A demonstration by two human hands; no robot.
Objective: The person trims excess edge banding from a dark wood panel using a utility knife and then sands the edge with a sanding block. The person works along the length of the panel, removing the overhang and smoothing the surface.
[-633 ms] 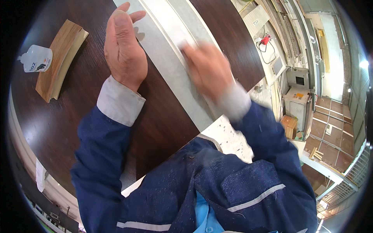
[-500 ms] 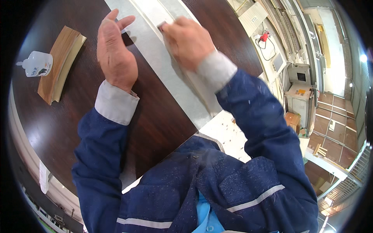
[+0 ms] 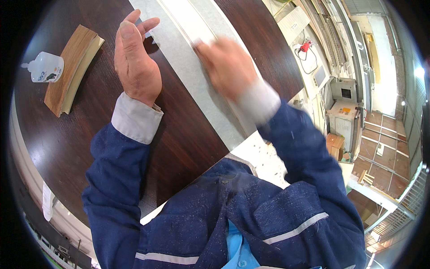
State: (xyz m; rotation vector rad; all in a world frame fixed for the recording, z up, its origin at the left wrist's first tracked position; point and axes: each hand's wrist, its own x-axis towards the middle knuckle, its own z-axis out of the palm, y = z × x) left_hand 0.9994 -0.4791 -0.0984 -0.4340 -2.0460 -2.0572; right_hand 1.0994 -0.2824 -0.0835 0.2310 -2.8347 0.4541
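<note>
My left hand (image 3: 138, 65) is over the dark brown wood-grain board (image 3: 188, 130), its fingers stretched and apart, with nothing in it. Beside it runs a light grey strip (image 3: 177, 67) with a long white moulding (image 3: 190, 15) along it. My right hand (image 3: 228, 67) is on the moulding, smeared by motion. Its fingers are closed, and a small dark edge shows at the fingertips; its kind cannot be made out.
To the left, a curved wood-faced piece (image 3: 74, 67) lies on the dark board. Against it rests a white squeeze bottle (image 3: 47, 67) with a nozzle. Off to the right are a red tool with a cord (image 3: 306, 46), a grey metal cabinet (image 3: 342, 119) and stacked long strips (image 3: 329, 36).
My right hand has shifted slightly right and toward me along the white moulding. The left hand holds nearly the same pose. The view has moved a little.
</note>
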